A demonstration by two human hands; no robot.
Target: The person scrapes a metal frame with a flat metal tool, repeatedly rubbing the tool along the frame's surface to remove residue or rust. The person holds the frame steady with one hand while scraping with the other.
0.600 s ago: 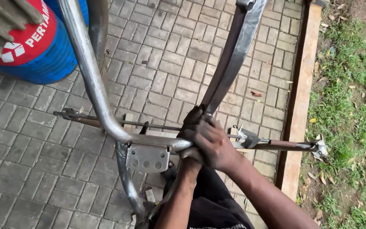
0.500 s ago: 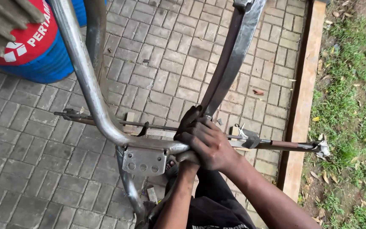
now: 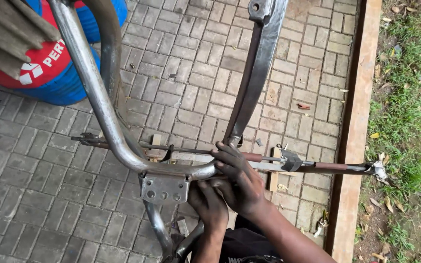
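A bare steel tube frame (image 3: 98, 107) stands in front of me over the brick paving. Its curved tube meets a flat dark bar (image 3: 257, 83) at a joint, beside a drilled bracket plate (image 3: 164, 189). My right hand (image 3: 242, 182) lies over that joint with its fingers wrapped around the tube. My left hand (image 3: 209, 203) sits just below it, fingers curled under the same tube. Both hands are dark with grime. What the left fingers press on is hidden.
A long thin rod (image 3: 317, 165) with a clamp lies across the paving behind the frame, resting on small wood blocks (image 3: 274, 180). A blue and red drum (image 3: 49, 68) stands upper left beside grey slats (image 3: 6, 34). A concrete curb (image 3: 354, 126) borders grass (image 3: 410, 97) on the right.
Both hands stay at the joint. My right hand has slid slightly down toward me, and the frame has barely shifted in view.
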